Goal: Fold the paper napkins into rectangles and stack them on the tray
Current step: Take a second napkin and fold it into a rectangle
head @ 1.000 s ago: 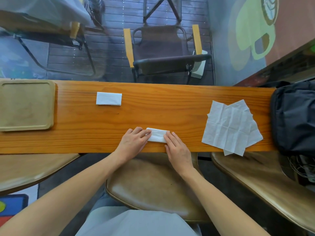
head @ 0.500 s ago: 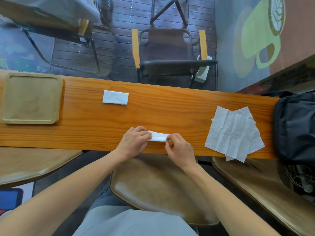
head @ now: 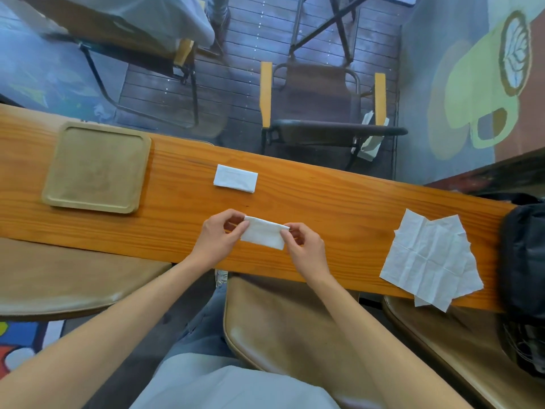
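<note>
A folded white napkin (head: 264, 235) hangs just above the wooden counter (head: 339, 202), pinched at its two upper corners. My left hand (head: 219, 236) grips its left corner and my right hand (head: 305, 246) grips its right corner. Another folded napkin (head: 235, 178) lies flat on the counter further back. A pile of unfolded napkins (head: 430, 258) lies at the right, overhanging the near edge. The square tan tray (head: 95, 168) sits at the left with nothing on it.
A black bag (head: 523, 261) rests at the counter's right end. Brown padded stools (head: 283, 326) stand below the near edge. A chair with yellow armrests (head: 321, 110) stands beyond the far edge.
The napkin was pressed flat on the counter by both hands; now both hands have pinched its corners and lifted it. The camera view has shifted, so the tray appears further right.
</note>
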